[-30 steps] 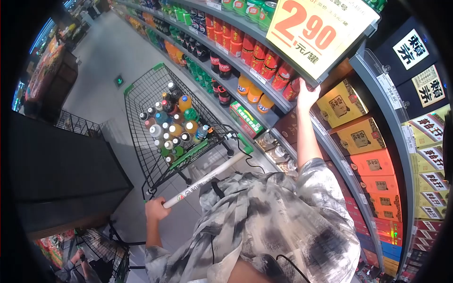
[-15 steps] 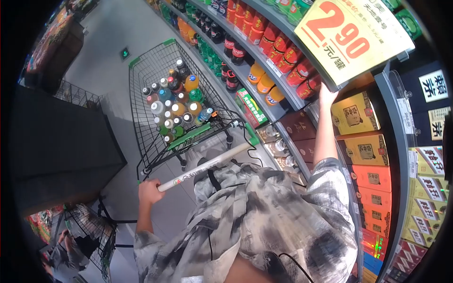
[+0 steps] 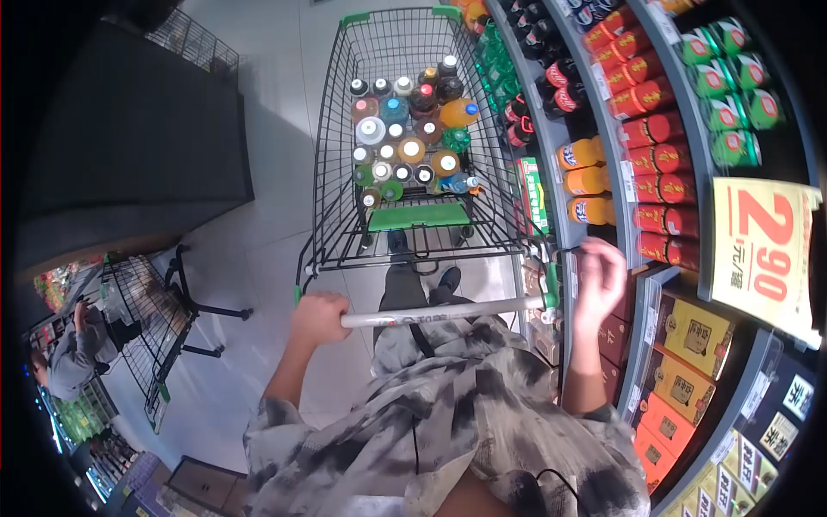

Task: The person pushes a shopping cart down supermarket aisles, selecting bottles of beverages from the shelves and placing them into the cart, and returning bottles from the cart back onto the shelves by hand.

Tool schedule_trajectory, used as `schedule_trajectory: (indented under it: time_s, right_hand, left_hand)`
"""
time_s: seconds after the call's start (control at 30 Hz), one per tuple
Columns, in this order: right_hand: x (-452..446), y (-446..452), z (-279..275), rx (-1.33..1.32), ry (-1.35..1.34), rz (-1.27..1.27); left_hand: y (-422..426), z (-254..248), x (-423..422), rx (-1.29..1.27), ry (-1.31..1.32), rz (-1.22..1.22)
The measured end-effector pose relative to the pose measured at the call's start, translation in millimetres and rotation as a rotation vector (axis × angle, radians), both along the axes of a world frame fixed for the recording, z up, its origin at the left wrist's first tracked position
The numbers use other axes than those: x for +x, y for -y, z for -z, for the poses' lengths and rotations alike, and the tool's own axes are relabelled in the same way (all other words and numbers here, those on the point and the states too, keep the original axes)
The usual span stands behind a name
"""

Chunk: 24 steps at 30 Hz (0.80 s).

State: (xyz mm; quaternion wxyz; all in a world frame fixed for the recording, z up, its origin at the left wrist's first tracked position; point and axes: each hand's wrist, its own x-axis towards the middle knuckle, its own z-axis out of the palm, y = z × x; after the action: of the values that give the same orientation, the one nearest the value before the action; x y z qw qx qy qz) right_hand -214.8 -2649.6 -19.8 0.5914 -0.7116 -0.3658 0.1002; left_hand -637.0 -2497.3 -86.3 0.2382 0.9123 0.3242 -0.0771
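Hands: 2. Left hand (image 3: 320, 319) is wrapped around the left end of the white handle (image 3: 448, 310), fingers closed on it. Right hand (image 3: 600, 280) is off the handle, just beside its right end; fingers loosely curled and parted, nothing visible in them.

1 cart (image 3: 419, 215) in front of the person, basket ahead of the handle. Bottles (image 3: 411, 151) inside: roughly two dozen, mostly upright; they're packed tight, so that count is approximate. 1 has a blue cap and orange contents (image 3: 457, 113), tilted at the right of the group. 2 shoes (image 3: 450, 278) below the cart.

Shelf on the right: 3 orange bottles (image 3: 587, 181), 7 green cans (image 3: 725, 114) in view, at least 5 red cans (image 3: 663, 187). 1 price sign (image 3: 762, 258), reads 2.90. 2 yellow boxes (image 3: 698, 336) lower down.

Far left: 1 second cart (image 3: 138, 310), 1 other person (image 3: 77, 349) beside it.
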Motion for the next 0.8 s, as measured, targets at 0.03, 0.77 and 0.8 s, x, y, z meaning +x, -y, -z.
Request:
schedule_trajectory:
  time_s: [0.03,0.77,0.8]
  right_hand:
    - [-6.4,-24.9,7.8,-0.053,-0.060,-0.213]
    - [-70.0,-240.2,334.2,-1.432,0.100,-0.461]
    - [-75.2,-240.2,331.5,-1.436,0.035,-0.420]
  left_hand:
    - [1.1,-1.6,2.1,-0.016,0.000,-0.005]
    - [-10.6,-4.0,-2.5,-0.215,0.141,-0.020]
    - [-13.4,-6.2,-1.1,-0.209,0.142,-0.012]
